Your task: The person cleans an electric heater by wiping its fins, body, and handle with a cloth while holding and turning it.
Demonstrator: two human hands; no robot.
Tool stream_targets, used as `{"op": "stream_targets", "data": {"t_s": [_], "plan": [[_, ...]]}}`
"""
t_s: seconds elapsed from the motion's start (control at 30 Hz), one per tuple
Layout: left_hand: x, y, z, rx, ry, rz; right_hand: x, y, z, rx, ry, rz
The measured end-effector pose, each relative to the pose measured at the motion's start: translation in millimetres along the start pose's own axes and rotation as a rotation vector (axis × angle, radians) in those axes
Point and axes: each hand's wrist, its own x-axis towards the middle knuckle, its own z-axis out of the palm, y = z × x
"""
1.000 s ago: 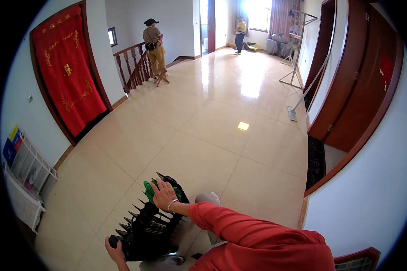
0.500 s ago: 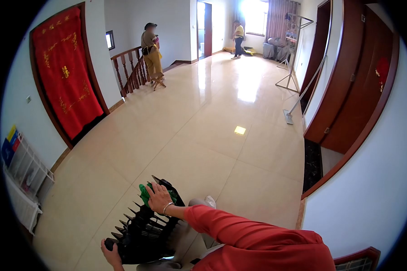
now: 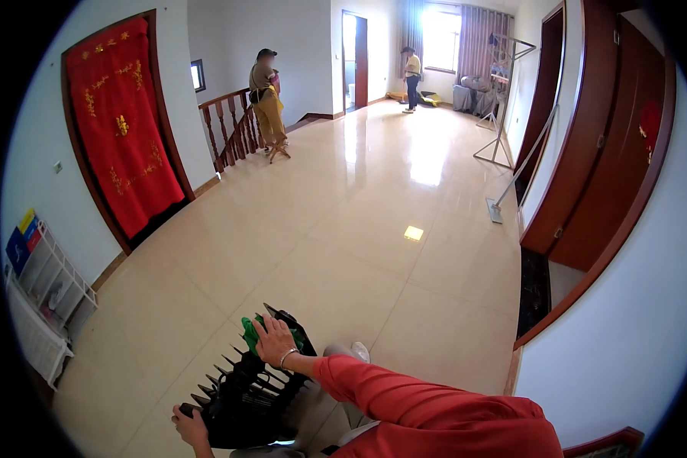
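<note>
At the bottom of the head view stands a black slatted object [image 3: 240, 401] with a row of pointed ends along its left side; its exact kind I cannot make out. My left hand [image 3: 192, 429] is closed around its near left corner. A green cloth [image 3: 249, 334] lies over its far end. My right hand [image 3: 276, 342], with a bracelet at the wrist, presses on this cloth, fingers bent over it. The underside of the object and my right palm are hidden.
A white wire rack [image 3: 57, 294] stands by the left wall. Beyond are a wooden stair railing [image 3: 233, 130], a person beside it [image 3: 267, 99], another person farther back [image 3: 412, 76], a flat mop [image 3: 496, 210] and a metal stand [image 3: 500, 137] along the right side.
The camera view has tilted slightly, so the room sits lower and farther right. Both hands stay on the black object; the green cloth remains under my right hand.
</note>
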Motion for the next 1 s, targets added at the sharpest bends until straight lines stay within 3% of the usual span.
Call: {"op": "stream_targets", "data": {"t_s": [0.27,0.47,1.0], "plan": [[-3.6,5.6,1.1,0.129,0.013,-0.074,-1.1,3.8,13.2,-0.019,0.051,-0.019],[-9.8,-1.3,-1.3,0.001,0.075,0.044,-0.3,1.2,-2.9,0.051,0.019,-0.017],[-13.4,-2.8,-2.9,-0.078,0.076,0.047,-0.6,1.1,-4.5,0.051,-0.007,-0.008]]}}
